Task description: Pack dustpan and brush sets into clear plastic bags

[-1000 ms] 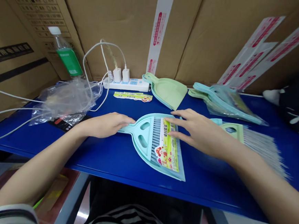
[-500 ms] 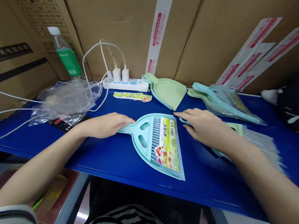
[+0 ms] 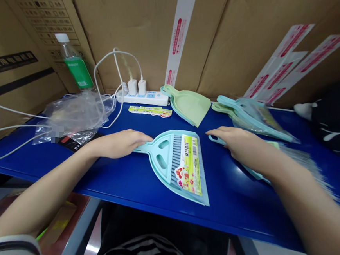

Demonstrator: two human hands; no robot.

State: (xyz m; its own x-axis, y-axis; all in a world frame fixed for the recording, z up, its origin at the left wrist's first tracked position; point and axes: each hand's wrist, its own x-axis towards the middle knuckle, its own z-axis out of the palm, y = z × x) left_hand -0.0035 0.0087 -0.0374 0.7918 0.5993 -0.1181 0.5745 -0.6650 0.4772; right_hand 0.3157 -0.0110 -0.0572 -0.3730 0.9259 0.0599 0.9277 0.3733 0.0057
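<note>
On the blue table, my left hand (image 3: pixel 129 143) is closed around the handle of a light blue dustpan (image 3: pixel 163 142). A matching hand brush (image 3: pixel 176 155) lies inside the pan, its bristles partly covered by a printed paper label (image 3: pixel 191 164). Farther right, my right hand (image 3: pixel 235 142) is over the handles of loose brushes, a blue brush (image 3: pixel 254 173) and a green brush (image 3: pixel 274 144). A blue handle loop shows under its fingers; hand and forearm hide much of these brushes. Their pale bristles (image 3: pixel 311 166) point right.
Behind are stacked green and blue dustpans (image 3: pixel 191 105), paper labels (image 3: pixel 150 110) and a bagged dustpan set (image 3: pixel 256 116). A power strip (image 3: pixel 144 98) with white cables, crumpled plastic bags (image 3: pixel 74 110) and a bottle (image 3: pixel 77 69) stand left. Cardboard (image 3: pixel 131 18) walls the back; a dark patterned cloth (image 3: pixel 336 113) is right.
My right hand has shifted right, and the loose brushes under it have slid right too. My left hand and the dustpan set stay in place.
</note>
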